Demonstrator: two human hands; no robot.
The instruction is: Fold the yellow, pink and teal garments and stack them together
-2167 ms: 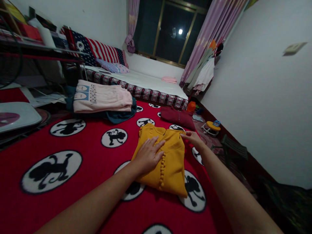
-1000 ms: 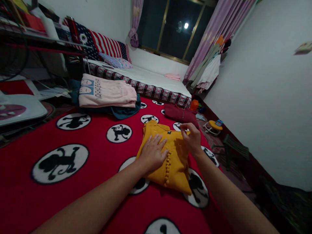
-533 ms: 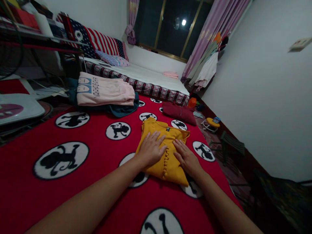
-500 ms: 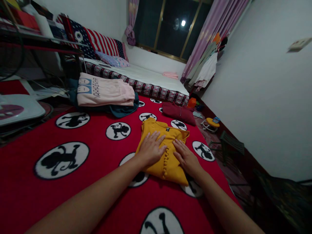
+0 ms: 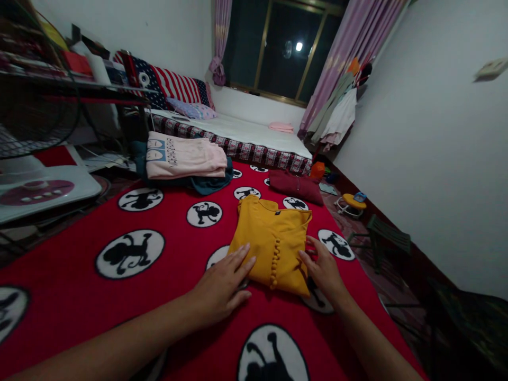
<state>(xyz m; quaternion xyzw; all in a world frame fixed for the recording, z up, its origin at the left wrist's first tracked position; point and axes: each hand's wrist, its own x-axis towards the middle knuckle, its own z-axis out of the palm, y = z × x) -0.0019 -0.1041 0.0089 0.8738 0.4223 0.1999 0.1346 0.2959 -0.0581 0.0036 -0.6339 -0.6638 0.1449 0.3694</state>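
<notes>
Pale pink folded garment with dark lettering lies on dark teal folded cloth, far left edge of red blanket with monkey ovals. Left hand open, fingers spread, at near left edge of mustard-yellow folded garment with button row, mid-blanket. Dark red folded garment near far right corner. Right hand open, fingers loosely bent, beside yellow garment's right edge.

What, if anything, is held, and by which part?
No grip is plain: the left hand lies open at the left edge of the yellow garment; whether the right hand pinches its right edge cannot be told.
</notes>
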